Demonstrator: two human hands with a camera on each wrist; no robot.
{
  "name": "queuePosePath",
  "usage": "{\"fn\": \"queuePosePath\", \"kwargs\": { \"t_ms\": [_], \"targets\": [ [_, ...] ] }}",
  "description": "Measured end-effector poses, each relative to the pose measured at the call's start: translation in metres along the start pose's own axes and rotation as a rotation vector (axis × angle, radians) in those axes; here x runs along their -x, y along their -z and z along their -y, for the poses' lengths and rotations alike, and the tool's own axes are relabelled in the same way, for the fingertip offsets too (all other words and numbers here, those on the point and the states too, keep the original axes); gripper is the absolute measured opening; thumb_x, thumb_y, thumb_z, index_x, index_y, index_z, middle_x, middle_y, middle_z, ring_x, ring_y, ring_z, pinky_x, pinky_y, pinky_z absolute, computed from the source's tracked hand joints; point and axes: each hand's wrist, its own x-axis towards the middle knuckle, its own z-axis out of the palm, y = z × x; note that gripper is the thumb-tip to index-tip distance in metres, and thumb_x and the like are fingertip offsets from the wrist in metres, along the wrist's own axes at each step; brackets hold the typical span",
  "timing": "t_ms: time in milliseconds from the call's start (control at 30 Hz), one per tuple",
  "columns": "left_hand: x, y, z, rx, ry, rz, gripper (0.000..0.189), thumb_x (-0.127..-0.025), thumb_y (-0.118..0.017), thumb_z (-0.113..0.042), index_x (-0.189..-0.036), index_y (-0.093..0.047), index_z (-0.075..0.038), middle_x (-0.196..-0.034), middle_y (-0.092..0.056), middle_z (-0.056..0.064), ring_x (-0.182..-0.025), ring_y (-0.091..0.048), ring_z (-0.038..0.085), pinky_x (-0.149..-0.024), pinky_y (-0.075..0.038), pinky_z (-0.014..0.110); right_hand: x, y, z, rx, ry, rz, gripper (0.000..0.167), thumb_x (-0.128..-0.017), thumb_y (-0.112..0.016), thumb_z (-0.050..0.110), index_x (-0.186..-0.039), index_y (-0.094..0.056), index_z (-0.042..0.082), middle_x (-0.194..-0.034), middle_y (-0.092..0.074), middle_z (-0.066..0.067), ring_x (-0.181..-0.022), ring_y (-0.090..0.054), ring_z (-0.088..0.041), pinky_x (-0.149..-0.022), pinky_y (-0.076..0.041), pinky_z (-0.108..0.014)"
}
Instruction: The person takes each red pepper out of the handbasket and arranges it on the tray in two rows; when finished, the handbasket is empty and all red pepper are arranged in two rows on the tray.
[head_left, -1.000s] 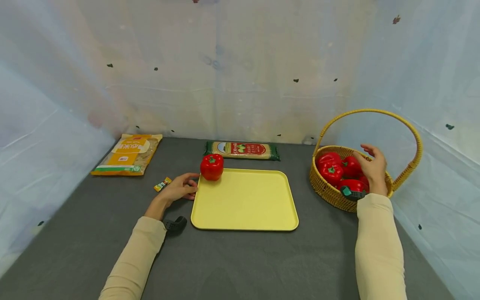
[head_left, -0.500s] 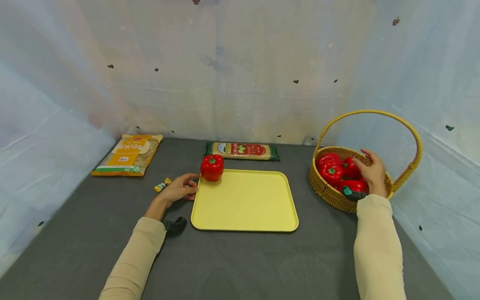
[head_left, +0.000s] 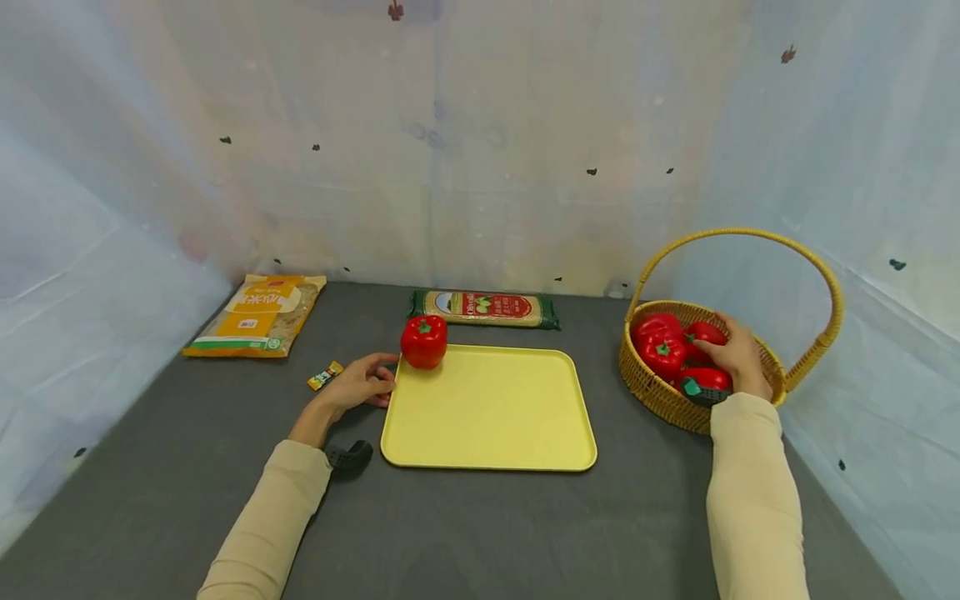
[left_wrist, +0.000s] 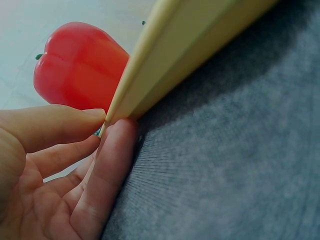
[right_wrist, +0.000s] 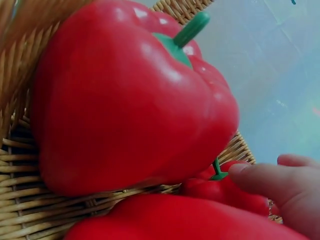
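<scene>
In the head view my left hand (head_left: 362, 385) pinches the left rim of a yellow tray (head_left: 491, 408); the left wrist view shows thumb (left_wrist: 85, 117) and fingers at its edge. On the tray's upper left corner stands a red bell pepper (head_left: 423, 342). My right hand (head_left: 738, 358) reaches into a wicker basket (head_left: 660, 398) at right. Its thumb (right_wrist: 260, 179) lies on a red bell pepper (head_left: 705, 336) at the basket's back, and its fingers reach round the far side, partly hidden. Several other red bell peppers (head_left: 663, 353) lie in the basket, one (right_wrist: 135, 100) large in the right wrist view.
A green-ended noodle pack (head_left: 483, 308) lies behind the tray. At the back left is a yellow bag of grain (head_left: 258, 317). A small yellow wrapped snack (head_left: 325, 375) lies left of my left hand. The basket's tall handle (head_left: 750, 233) arches over it.
My right hand has lowered into the basket and closed in on the pepper at the back. My left hand has stayed at the tray's rim. The head view has tilted up slightly.
</scene>
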Motion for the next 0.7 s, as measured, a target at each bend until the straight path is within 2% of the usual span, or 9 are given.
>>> {"fn": "queuePosePath", "kwargs": {
  "t_ms": [167, 333, 467, 567, 700],
  "targets": [
    [0.0009, -0.0007, -0.0017, 0.009, -0.001, 0.006, 0.052, -0.094, -0.054, -0.006, -0.14, -0.033, 0.001, -0.1, -0.054, 0.019, -0.077, -0.062, 0.02, -0.069, -0.056, 0.034, 0.0005, -0.0002, -0.0002, 0.115, -0.011, 0.033, 0.078, -0.093, -0.055, 0.032, -0.148, -0.011, 0.0, -0.141, -0.021, -0.038, -0.123, -0.025, -0.056, -0.099, -0.025, -0.066],
    [-0.0003, 0.0001, 0.0014, 0.007, -0.009, 0.007, 0.053, -0.094, -0.054, -0.006, -0.141, -0.032, 0.002, -0.101, -0.054, 0.02, -0.076, -0.061, 0.019, -0.069, -0.055, 0.033, 0.0024, 0.0, 0.002, 0.183, -0.089, 0.059, 0.084, -0.091, -0.055, 0.04, -0.149, -0.006, 0.005, -0.141, -0.02, -0.039, -0.123, -0.02, -0.06, -0.096, -0.024, -0.069],
    [-0.0006, 0.0001, 0.0015, 0.004, -0.015, 0.007, 0.052, -0.093, -0.055, -0.007, -0.14, -0.033, 0.002, -0.1, -0.053, 0.019, -0.077, -0.062, 0.02, -0.069, -0.056, 0.033, 0.0043, 0.0007, 0.0035, 0.253, -0.11, 0.082, 0.088, -0.088, -0.058, 0.041, -0.148, -0.006, 0.003, -0.138, -0.02, -0.041, -0.119, -0.018, -0.061, -0.093, -0.024, -0.07],
    [-0.0005, -0.0001, 0.0016, 0.006, -0.006, 0.006, 0.052, -0.093, -0.055, -0.007, -0.14, -0.033, 0.001, -0.099, -0.053, 0.018, -0.077, -0.062, 0.02, -0.069, -0.056, 0.033, 0.0055, 0.0005, 0.0047, 0.281, -0.121, 0.097, 0.09, -0.086, -0.06, 0.041, -0.148, -0.007, 0.001, -0.137, -0.018, -0.041, -0.118, -0.018, -0.06, -0.089, -0.025, -0.072],
    [-0.0003, -0.0003, 0.0018, 0.001, -0.003, 0.003, 0.052, -0.093, -0.055, -0.007, -0.14, -0.034, 0.0, -0.099, -0.054, 0.017, -0.077, -0.062, 0.02, -0.069, -0.056, 0.033, 0.0057, 0.0, 0.0073, 0.284, -0.161, 0.123, 0.094, -0.084, -0.061, 0.047, -0.149, -0.007, 0.006, -0.138, -0.012, -0.039, -0.119, -0.015, -0.059, -0.084, -0.025, -0.077]
  ]
}}
